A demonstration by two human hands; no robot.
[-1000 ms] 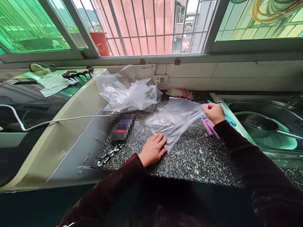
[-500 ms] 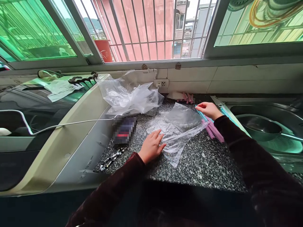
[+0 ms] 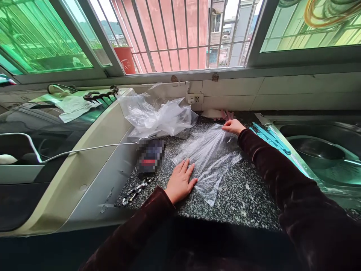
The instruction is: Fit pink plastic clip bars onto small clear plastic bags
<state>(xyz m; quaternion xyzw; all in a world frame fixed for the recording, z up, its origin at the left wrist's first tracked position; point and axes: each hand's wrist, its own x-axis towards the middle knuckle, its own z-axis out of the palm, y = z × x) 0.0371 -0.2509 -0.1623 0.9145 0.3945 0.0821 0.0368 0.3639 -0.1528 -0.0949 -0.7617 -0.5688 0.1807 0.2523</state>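
Note:
A clear plastic bag (image 3: 210, 162) lies partly flattened and wrinkled on the speckled countertop (image 3: 237, 203). With fingers pinched, my right hand (image 3: 234, 127) grips its upper corner, and creases run down from there. My left hand (image 3: 182, 180) rests open, fingers spread, at the bag's left edge. Behind it, a heap of clear plastic bags (image 3: 162, 118) sits against the wall. Several blue clips (image 3: 270, 139) lie right of my right forearm, beside the sink. A few pink clips (image 3: 227, 114) are at the back, partly hidden by my right hand.
Left of my hand lies a pixelated phone-like device (image 3: 150, 156) with a white cable (image 3: 87, 147), near a beaded strand (image 3: 135, 192). A pale appliance (image 3: 93, 162) bounds the left side. A metal sink (image 3: 296, 128) holding a dark pan (image 3: 313, 148) is on the right.
My right hand let go of the bag's right corner, moved left and pinched its upper corner. My left hand lifted slightly, then settled flat again. The pink clips at right are now hidden.

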